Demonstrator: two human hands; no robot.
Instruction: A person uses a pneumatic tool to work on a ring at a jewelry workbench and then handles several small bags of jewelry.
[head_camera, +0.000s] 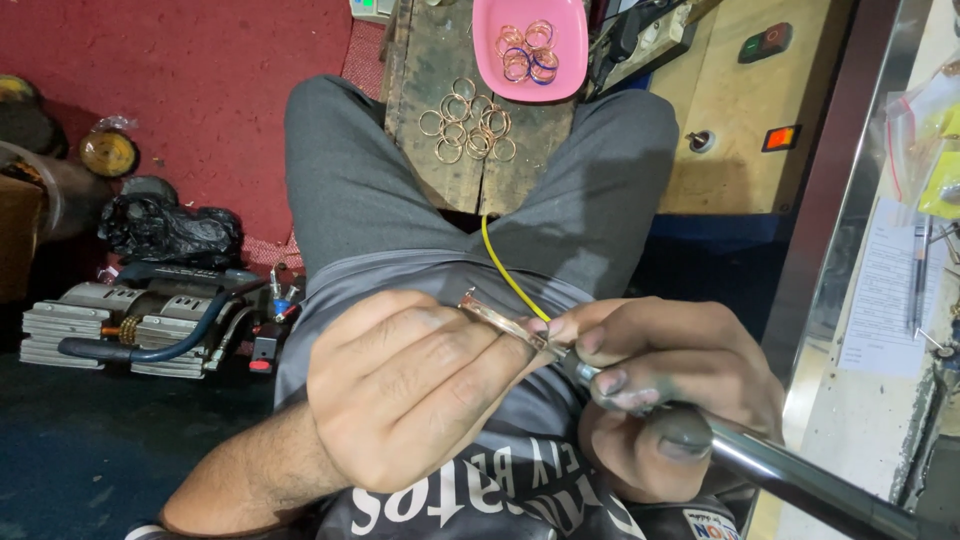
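Note:
My left hand (405, 385) is curled closed around a thin copper-coloured ring (495, 318), of which only the top edge shows above my fingers. My right hand (660, 385) grips a dark metal rod tool (790, 470) whose tip touches the ring. Both hands are held over my lap, close to the camera. A yellow wire (505, 270) runs from behind my hands toward the wooden block (430, 60) between my knees. On that block lie several loose copper rings (468, 125). A pink tray (575, 50) at its far end holds several more rings.
A grey machine with a dark hose (150, 320) and a black bag (170, 230) sit on the floor at left. A wooden box with switches (760, 110) stands at right, beside a steel-edged counter (850, 200) with papers and a pen (920, 280).

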